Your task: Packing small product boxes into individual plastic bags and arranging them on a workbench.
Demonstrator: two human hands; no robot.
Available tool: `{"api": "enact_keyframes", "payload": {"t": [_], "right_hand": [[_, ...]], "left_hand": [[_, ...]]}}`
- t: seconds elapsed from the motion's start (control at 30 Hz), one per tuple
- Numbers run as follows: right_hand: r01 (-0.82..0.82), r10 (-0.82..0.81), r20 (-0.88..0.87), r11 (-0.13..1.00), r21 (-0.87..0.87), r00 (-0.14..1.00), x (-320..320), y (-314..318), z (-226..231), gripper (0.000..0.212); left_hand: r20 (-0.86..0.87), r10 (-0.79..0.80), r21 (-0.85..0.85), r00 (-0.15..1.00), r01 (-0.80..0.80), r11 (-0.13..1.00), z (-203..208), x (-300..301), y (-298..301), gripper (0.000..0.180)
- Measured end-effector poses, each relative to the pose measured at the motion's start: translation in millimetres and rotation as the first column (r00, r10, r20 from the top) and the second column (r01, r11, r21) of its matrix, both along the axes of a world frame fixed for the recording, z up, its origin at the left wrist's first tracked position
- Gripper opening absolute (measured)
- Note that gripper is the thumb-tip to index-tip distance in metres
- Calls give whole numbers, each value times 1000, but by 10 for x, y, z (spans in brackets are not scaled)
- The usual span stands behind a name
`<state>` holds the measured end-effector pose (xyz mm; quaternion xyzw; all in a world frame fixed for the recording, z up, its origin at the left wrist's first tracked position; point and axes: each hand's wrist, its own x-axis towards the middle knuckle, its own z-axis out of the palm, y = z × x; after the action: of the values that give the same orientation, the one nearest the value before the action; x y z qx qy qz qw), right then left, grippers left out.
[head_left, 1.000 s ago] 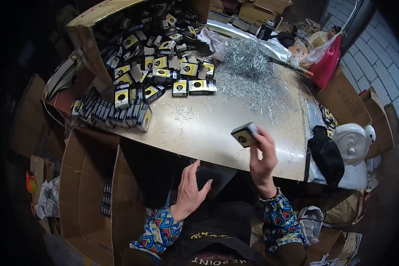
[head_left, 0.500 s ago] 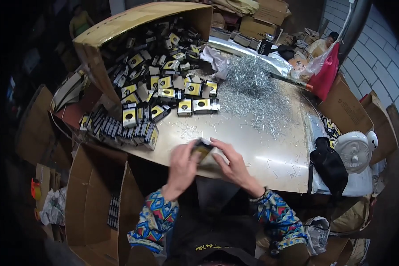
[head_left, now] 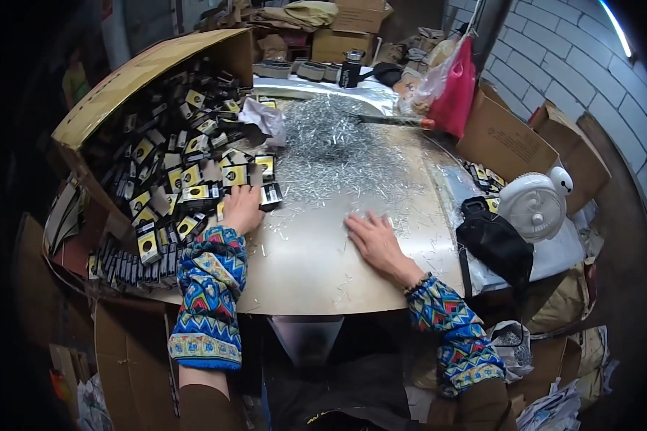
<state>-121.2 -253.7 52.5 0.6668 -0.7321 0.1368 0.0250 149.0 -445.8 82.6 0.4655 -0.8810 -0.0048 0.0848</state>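
A grey block wall rises at the right, with brown cardboard boxes crowding a dim room.

2 bare hands, multicoloured zigzag-patterned sleeves, dark beaded bracelet on right wrist

Zigzag multicoloured sleeves, black-and-yellow packets, silvery table

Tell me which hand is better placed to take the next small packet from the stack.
Probably the left hand: it already rests on the black-and-yellow packets. The right hand lies flat on the metal table beside loose pins.
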Motion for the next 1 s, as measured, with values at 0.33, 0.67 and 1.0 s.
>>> {"api": "enact_keyframes", "payload": {"t": [0.33,0.67,1.0], "right_hand": [[-92,106,139,990,-103,985,-111,371,61,28],[184,-176,79,976,-118,981,-12,318,-30,42],[-93,122,182,983,-158,976,405,51,-87,50]], "left_hand": [[-195,-12,201,981,52,978,317,-175,304,52],[-734,552,678,396,468,566,535,219,1244,35],[-589,808,733,-34,399,551,-420,1204,2769,25]]}}
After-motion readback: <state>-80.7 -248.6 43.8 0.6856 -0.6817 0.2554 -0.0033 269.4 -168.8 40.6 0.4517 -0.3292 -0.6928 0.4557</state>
